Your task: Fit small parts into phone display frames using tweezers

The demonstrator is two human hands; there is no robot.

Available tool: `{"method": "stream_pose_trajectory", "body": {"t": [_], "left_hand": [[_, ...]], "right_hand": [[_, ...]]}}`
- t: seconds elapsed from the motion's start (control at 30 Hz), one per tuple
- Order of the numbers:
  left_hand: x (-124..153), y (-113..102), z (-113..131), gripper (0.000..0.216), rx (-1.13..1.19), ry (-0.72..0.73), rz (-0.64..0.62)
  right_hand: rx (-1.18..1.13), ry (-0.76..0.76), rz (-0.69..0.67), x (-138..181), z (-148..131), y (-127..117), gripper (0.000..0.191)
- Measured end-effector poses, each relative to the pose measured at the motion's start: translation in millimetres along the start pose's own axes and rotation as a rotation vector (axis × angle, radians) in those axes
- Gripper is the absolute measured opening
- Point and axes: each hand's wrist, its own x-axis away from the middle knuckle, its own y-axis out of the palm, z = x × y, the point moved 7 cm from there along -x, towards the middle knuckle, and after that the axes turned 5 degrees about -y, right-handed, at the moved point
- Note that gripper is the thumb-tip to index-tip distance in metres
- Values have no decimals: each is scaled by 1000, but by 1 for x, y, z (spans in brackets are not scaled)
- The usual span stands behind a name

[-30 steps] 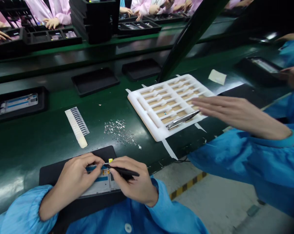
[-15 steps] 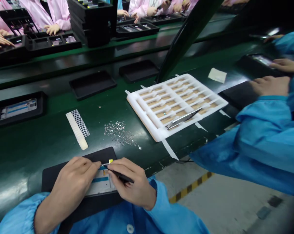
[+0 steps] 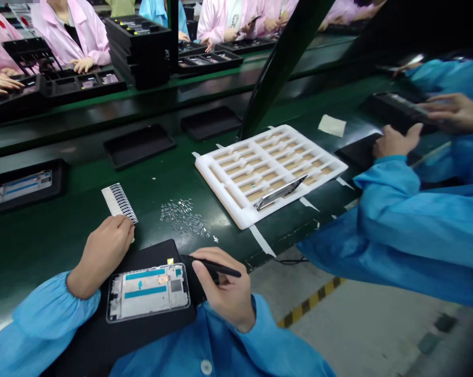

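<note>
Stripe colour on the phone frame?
The phone frame has teal stripes on white; best in the head view.

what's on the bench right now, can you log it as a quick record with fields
left hand: touching white striped strip
right hand: holding black pointed tool
phone frame: lying on black mat, between the hands
metal bits: scattered on green bench
tweezers: lying on white foam tray
co-worker's hand: to the right, on a dark tray

Left hand (image 3: 102,256) reaches forward, right hand (image 3: 221,290) curled.
</note>
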Motion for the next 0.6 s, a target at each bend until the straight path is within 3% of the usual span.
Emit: {"method": "stream_pose_trajectory", "body": {"t": [0.4,0.6], "left_hand": [[-14,5,2,29,-139,137,-54],[-7,-1,-4,33,-73,198,-42]], "right_hand": [[15,-11,-12,7,7,-5,16],[11,40,-8,11,17,-10,14]]}}
